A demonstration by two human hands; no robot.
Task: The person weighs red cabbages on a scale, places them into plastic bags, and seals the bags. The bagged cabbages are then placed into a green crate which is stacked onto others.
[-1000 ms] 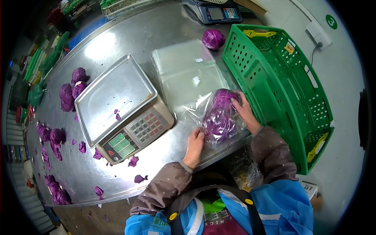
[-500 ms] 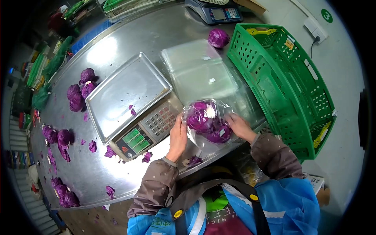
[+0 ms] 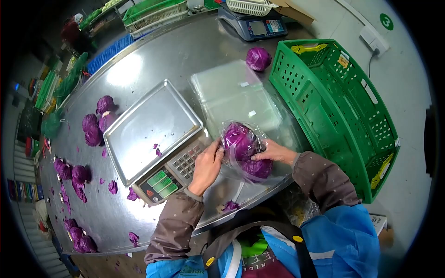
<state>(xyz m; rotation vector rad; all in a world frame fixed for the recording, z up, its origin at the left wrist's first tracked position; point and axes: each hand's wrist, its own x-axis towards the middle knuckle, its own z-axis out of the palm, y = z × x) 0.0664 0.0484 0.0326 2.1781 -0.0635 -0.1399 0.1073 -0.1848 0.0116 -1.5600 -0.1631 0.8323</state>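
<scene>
A clear plastic bag (image 3: 233,163) with red cabbages (image 3: 241,140) inside lies near the table's front edge, right of the weighing scale. My left hand (image 3: 206,167) is closed at the bag's left side, its fingertips pinching the film. From the right, my right hand (image 3: 274,152) grips the bag, with the thumb pressed over the cabbages and the fingers bent along the far side. A stack of flat clear bags (image 3: 236,90) is spread just beyond. The scale (image 3: 160,134) has a bare metal pan with small purple leaf scraps on it.
A green crate (image 3: 320,111) stands to the right. One loose cabbage (image 3: 258,59) sits behind the bag stack, near a second scale (image 3: 254,25). Several cabbages (image 3: 79,175) and torn leaves are scattered over the left side of the metal table (image 3: 153,60).
My right hand has shifted left, its thumb now over the cabbages. The bag is drawn closer around them and turned slightly. The whole view has tilted, so the table appears lower.
</scene>
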